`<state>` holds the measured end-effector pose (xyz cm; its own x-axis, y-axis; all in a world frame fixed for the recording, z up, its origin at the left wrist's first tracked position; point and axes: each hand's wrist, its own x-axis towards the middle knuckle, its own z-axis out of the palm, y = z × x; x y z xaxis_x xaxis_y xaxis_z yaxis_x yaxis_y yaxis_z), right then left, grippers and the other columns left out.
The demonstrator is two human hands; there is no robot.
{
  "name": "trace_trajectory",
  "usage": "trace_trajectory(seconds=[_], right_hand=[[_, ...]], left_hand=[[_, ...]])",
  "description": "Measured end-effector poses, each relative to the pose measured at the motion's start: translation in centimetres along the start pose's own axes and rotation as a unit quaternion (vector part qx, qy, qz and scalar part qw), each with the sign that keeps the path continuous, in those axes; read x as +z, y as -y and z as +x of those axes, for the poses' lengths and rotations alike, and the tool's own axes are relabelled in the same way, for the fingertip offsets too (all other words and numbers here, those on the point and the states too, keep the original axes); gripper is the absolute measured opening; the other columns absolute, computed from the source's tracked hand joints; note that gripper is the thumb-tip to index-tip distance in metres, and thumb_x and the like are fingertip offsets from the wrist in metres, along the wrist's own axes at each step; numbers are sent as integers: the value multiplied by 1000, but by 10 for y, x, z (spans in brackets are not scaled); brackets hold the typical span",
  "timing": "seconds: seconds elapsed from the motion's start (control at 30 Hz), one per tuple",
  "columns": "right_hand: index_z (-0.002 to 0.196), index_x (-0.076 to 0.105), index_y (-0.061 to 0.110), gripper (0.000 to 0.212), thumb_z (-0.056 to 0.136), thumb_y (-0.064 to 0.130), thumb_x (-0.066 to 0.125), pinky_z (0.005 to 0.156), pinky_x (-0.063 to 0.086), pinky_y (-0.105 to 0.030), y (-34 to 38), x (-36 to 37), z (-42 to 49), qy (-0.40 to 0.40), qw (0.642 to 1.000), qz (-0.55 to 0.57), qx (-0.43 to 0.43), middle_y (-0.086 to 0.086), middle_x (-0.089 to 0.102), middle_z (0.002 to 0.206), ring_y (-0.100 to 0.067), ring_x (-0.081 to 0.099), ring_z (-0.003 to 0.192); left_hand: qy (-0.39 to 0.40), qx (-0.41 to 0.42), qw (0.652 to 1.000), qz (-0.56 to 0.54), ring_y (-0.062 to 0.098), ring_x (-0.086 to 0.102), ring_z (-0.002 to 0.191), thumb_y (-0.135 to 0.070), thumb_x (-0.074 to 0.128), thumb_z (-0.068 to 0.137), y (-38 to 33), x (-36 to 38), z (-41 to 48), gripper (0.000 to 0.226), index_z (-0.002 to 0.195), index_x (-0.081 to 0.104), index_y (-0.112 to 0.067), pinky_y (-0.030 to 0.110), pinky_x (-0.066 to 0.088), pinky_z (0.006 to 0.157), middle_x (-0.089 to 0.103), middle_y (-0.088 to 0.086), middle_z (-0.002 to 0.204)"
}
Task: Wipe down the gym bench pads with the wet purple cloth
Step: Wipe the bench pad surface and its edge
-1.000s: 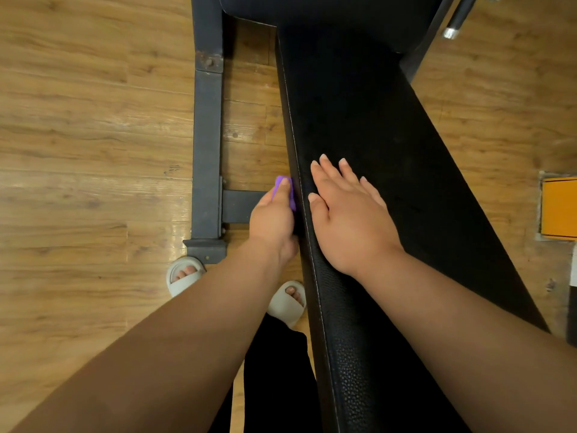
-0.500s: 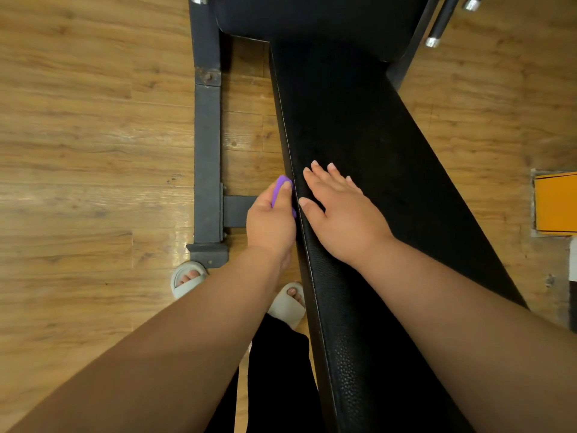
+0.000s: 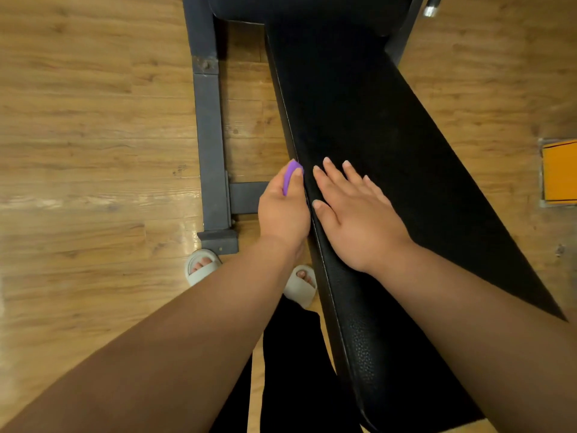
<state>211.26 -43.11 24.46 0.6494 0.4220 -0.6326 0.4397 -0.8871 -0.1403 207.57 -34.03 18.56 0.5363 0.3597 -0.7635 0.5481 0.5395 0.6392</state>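
Note:
A long black bench pad (image 3: 390,145) runs from the bottom centre up to the top of the view, with a second black pad (image 3: 312,7) across its far end. My left hand (image 3: 282,210) grips the purple cloth (image 3: 289,176) and holds it against the pad's left side edge; only a small fold of cloth shows above my fingers. My right hand (image 3: 352,214) lies flat on top of the pad with its fingers straight and spread, just right of the left hand.
The bench's dark grey steel frame (image 3: 210,145) lies on the wooden floor (image 3: 93,135) to the left of the pad, with a crossbar under my left hand. My feet in pale slippers (image 3: 199,267) stand beside it. An orange object (image 3: 559,170) sits at the right edge.
Both hands have slid a little farther up along the pad's left edge, and the cloth went with the left hand. The view has shifted slightly.

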Motion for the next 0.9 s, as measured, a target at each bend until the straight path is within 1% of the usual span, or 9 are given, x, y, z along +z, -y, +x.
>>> trace_trajectory(seconds=[0.1,0.17,0.27,0.37,0.43,0.57,0.67,0.77,0.9], right_hand=[[154,2,30,53,104,42,16,114,-9,-27,-2,1,0,-4,1000,5,-3,10,-6,162,-10,-12,148],[154,2,30,53,104,42,16,114,-9,-28,-2,2,1,-8,1000,5,-3,11,-5,162,-10,-11,148],[154,3,30,53,104,41,16,116,-7,-29,-1,1,0,-8,1000,8,-5,11,-5,162,-10,-11,148],[154,3,30,53,104,41,17,117,-7,-29,-2,0,-1,-7,1000,15,-5,11,-5,162,-9,-11,148],[154,3,31,53,104,40,17,117,-6,-29,-2,1,-1,-10,1000,18,-7,12,-4,162,-8,-11,147],[154,3,31,52,104,40,17,119,-6,-31,-4,3,0,-11,1000,23,-11,12,-4,162,-9,-11,147],[154,4,32,52,104,40,18,118,-6,-31,-5,4,1,-14,999,25,-14,12,-3,162,-9,-10,147],[154,4,31,52,104,39,19,119,-5,-31,-5,3,0,-16,999,24,-14,11,-2,162,-9,-10,148],[154,5,30,52,104,39,18,119,-4,-32,-4,2,-1,-12,1000,24,-16,11,-3,162,-9,-10,148]], left_hand=[[26,26,999,29,2,52,123,-32,51,99,10,-10,-26,35,134,55,-29,32,40,110,59,-11,132],[43,33,998,32,1,52,123,-33,51,99,16,-15,-42,35,134,55,-31,32,41,109,60,-12,132],[6,27,999,25,5,54,121,-32,52,99,13,-9,-29,34,132,57,-28,34,42,108,62,-8,129],[-18,-12,999,-30,10,57,118,-28,55,98,1,2,-3,31,129,59,-25,36,44,107,64,-5,125],[-20,-7,999,-43,10,58,117,-27,55,98,2,3,-5,31,129,59,-25,36,44,107,64,-5,124],[4,20,1000,-23,2,56,119,-28,54,98,17,-7,-42,31,128,59,-30,30,43,107,63,-13,125],[-13,24,999,-24,7,58,118,-27,55,98,16,-5,-30,30,128,60,-26,31,44,106,65,-7,124],[-22,0,998,-53,7,58,116,-25,56,98,7,2,-11,29,127,61,-24,33,44,106,65,-7,122],[-17,12,999,-34,7,58,118,-28,54,98,16,-3,-32,33,131,59,-25,34,43,107,64,-7,126]])
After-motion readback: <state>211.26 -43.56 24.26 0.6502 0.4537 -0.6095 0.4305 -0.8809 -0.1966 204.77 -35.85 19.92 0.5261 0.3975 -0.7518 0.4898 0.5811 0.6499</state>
